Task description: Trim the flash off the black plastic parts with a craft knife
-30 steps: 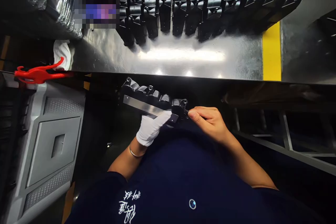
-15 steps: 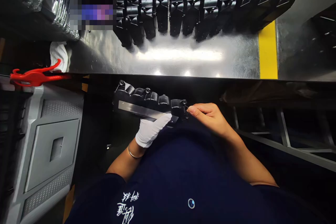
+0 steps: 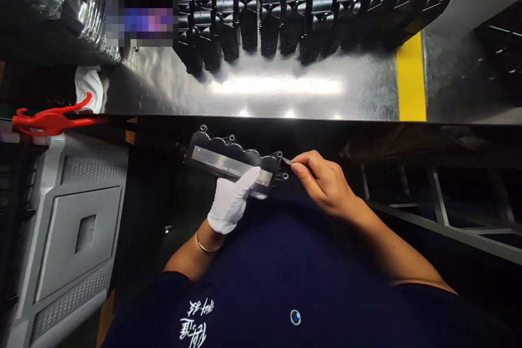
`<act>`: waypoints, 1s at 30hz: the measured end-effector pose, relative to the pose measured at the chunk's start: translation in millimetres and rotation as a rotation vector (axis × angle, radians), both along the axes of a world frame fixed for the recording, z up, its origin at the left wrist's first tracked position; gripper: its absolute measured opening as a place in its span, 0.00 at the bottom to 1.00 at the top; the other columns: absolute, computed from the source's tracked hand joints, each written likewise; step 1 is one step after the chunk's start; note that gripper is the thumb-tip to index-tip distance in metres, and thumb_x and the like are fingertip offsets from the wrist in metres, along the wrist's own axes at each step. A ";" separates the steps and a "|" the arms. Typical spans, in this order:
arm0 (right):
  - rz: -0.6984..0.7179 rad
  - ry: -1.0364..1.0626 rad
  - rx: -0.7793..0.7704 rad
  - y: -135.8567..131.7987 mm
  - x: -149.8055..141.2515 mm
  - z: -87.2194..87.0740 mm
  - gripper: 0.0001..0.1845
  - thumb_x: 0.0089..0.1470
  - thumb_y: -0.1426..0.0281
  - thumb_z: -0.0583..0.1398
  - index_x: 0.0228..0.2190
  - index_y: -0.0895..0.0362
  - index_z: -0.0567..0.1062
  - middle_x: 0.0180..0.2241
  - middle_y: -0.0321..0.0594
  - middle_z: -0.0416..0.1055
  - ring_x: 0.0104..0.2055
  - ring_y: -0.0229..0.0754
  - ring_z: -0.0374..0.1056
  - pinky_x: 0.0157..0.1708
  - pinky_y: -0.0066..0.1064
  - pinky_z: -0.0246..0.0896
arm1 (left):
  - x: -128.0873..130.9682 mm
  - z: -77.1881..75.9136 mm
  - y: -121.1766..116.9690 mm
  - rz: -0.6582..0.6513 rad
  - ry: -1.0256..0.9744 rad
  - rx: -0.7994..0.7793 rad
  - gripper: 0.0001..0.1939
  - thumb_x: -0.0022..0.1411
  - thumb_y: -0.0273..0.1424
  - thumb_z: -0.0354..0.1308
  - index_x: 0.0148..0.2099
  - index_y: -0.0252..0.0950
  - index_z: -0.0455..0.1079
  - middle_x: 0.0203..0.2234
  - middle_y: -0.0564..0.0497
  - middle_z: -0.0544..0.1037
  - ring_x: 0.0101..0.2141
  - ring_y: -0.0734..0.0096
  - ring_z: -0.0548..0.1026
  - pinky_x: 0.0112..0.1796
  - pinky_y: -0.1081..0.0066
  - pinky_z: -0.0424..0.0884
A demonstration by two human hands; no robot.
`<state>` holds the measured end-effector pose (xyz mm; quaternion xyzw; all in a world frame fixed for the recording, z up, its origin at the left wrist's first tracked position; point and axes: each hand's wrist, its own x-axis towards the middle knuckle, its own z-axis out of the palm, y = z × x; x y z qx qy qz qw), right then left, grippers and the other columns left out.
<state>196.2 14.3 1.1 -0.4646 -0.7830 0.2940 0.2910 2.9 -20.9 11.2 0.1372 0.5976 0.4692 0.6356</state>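
Observation:
My left hand (image 3: 230, 201), in a white glove, grips a black moulded plastic part (image 3: 244, 155) near its right end. The part has a scalloped upper edge, small ring-shaped lugs and a flat silvery strip (image 3: 216, 163) along its face. It is held tilted, left end higher, in front of the bench edge. My bare right hand (image 3: 326, 182) pinches a small thin metal blade (image 3: 287, 161) between thumb and fingers. The blade's tip is close to the lugs at the part's right end; whether it touches them I cannot tell.
Rows of similar black parts (image 3: 269, 27) stand on the metal bench (image 3: 244, 103), which has a yellow stripe (image 3: 411, 84). Left are plastic-wrapped stacks (image 3: 92, 27), a white cloth (image 3: 89, 87), a red plastic tool (image 3: 53, 119) and a grey cabinet (image 3: 81, 228). A metal frame (image 3: 442, 198) stands right.
The black part has turned so its strip face shows more fully toward me. My right hand has drawn slightly away from the part's end, and the blade now shows more clearly.

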 end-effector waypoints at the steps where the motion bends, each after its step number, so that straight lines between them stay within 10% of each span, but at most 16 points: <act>1: 0.051 0.002 0.033 0.3 -0.4 -0.6 0.13 0.70 0.65 0.50 0.34 0.56 0.69 0.28 0.38 0.71 0.28 0.40 0.69 0.29 0.29 0.62 | 0.3 0.5 0.3 0.002 0.007 0.003 0.17 0.49 0.35 0.69 0.42 0.36 0.74 0.32 0.51 0.81 0.33 0.64 0.80 0.22 0.73 0.73; 16: 0.052 -0.016 0.086 -2.0 -3.1 -10.0 0.20 0.69 0.65 0.53 0.27 0.58 0.73 0.25 0.39 0.72 0.24 0.36 0.66 0.25 0.27 0.56 | 2.6 -1.8 -4.1 0.002 0.051 0.040 0.24 0.48 0.38 0.71 0.46 0.33 0.75 0.33 0.49 0.81 0.30 0.66 0.79 0.22 0.73 0.73; 24: 0.686 -0.103 -0.300 24.7 26.0 16.4 0.29 0.70 0.56 0.49 0.23 0.58 0.71 0.19 0.34 0.64 0.20 0.34 0.59 0.24 0.27 0.50 | -6.4 4.9 -2.6 -0.122 0.030 -0.040 0.18 0.48 0.35 0.71 0.41 0.31 0.77 0.31 0.48 0.81 0.30 0.66 0.79 0.28 0.72 0.75; 30: 0.600 -0.338 0.154 32.3 28.5 26.4 0.33 0.71 0.53 0.42 0.27 0.58 0.73 0.24 0.40 0.67 0.24 0.38 0.61 0.24 0.30 0.46 | -12.9 -1.1 4.0 -0.290 -0.209 -0.123 0.17 0.54 0.33 0.67 0.45 0.30 0.76 0.31 0.46 0.81 0.25 0.71 0.77 0.18 0.78 0.69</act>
